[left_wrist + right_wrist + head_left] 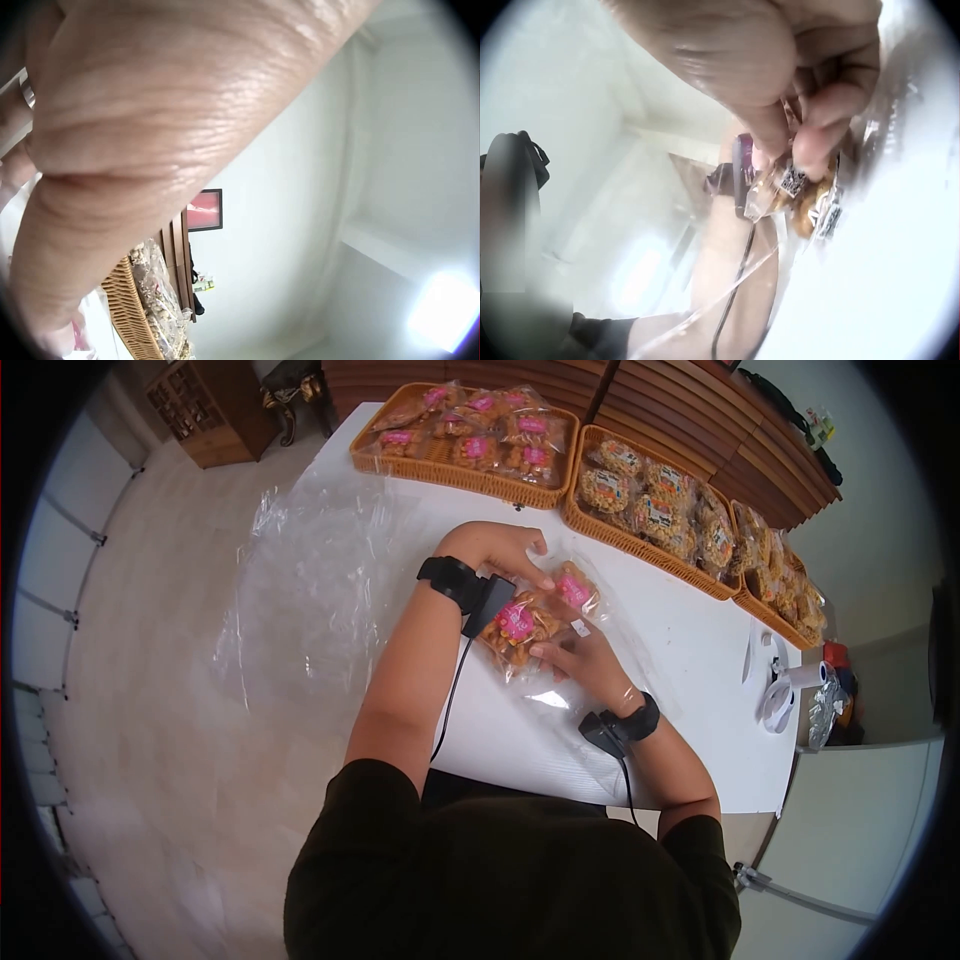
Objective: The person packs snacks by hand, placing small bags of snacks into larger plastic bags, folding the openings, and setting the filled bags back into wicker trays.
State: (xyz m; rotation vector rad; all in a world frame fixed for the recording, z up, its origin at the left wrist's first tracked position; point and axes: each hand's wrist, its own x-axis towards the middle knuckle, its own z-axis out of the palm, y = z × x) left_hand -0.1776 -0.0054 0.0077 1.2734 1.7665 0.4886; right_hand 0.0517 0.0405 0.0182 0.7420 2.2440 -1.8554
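Two clear snack packets with pink labels lie between my hands over the white table: a nearer packet (515, 625) of brown, crunchy-looking pieces and a farther packet (577, 590). A large clear plastic bag (625, 645) spreads around them and overlaps my right forearm. My right hand (590, 665) pinches the nearer packet at its right side; up close, thumb and fingers grip the wrap beside a printed code label (793, 180). At the packets' far side, my left hand (497, 550) bends over them with a fingertip at the farther packet; its grip is hidden.
Along the back edge stand a wicker basket (450, 478) of pink-labelled packets, another basket (650, 560) of round snack packs and a third basket (775, 615). Loose clear bags (310, 590) hang over the table's left edge. Tape rolls (778, 700) lie at the right.
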